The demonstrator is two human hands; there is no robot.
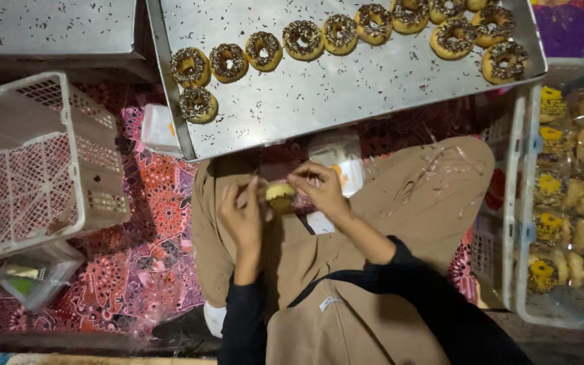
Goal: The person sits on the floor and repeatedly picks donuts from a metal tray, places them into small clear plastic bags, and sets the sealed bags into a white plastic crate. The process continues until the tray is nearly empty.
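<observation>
Between both hands [280, 203], a doughnut [280, 195]

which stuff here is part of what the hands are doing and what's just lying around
In use: left hand, right hand, doughnut held between them, metal tray of sprinkled doughnuts, crate of bagged doughnuts.

Lying about: empty white crate, patterned mat.

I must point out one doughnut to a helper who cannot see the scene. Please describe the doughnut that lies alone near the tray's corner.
Find the big metal tray above the person's knees. A curved row of sprinkled doughnuts crosses it. At its left end, the lone doughnut sits below the row, nearest the tray's lower left corner.
</observation>
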